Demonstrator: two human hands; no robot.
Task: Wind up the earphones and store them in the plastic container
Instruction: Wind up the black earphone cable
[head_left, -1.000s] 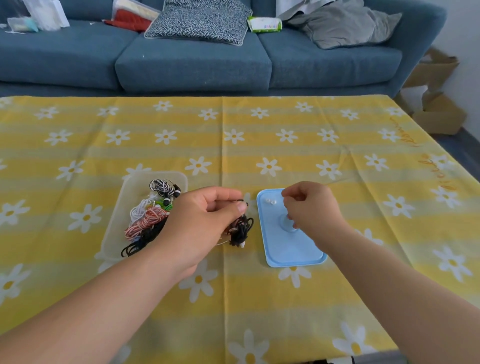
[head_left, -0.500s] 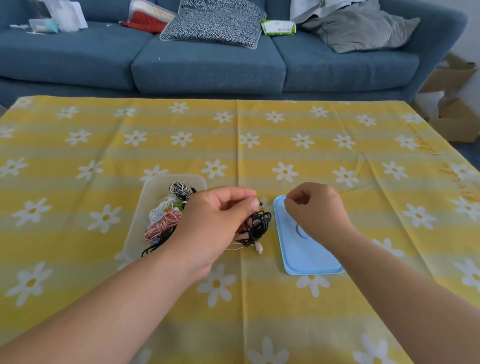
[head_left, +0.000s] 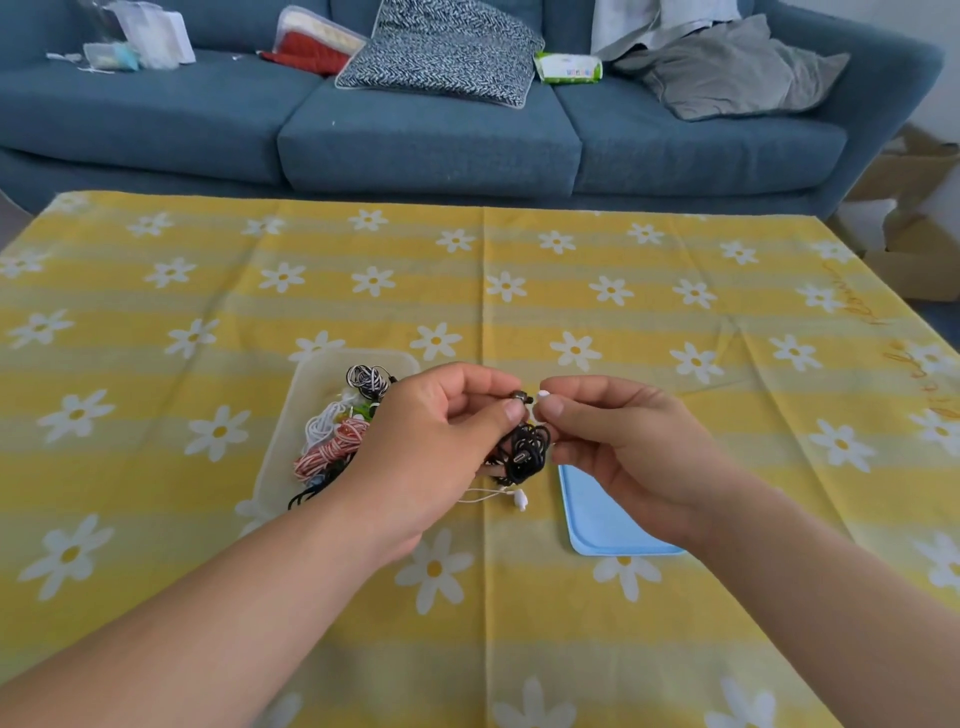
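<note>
Holding several wound sets already, the translucent rectangular plastic container (head_left: 283, 452) sits open at left on the yellow daisy-print tablecloth (head_left: 156, 597). Inside are a black-and-white striped coil (head_left: 366, 378), a white coil (head_left: 322, 428), a red-and-white coil (head_left: 332, 452) and dark cord at the near edge.

Left hand (head_left: 431, 447): fingers curled, thumb and forefinger pinching a small dark tip of the tangled black earphone bundle (head_left: 524, 447), which hangs just right of the container. A thin white cable ending in a white earbud (head_left: 518, 500) trails below.

Right hand (head_left: 623, 441): fingers curled, pinching a tiny white piece. Cannot tell which cord it belongs to.

A flat light-blue plastic lid (head_left: 597, 519) lies partly under that hand.

Judgement: well along. This bundle needs separating, winding and storing.
</note>
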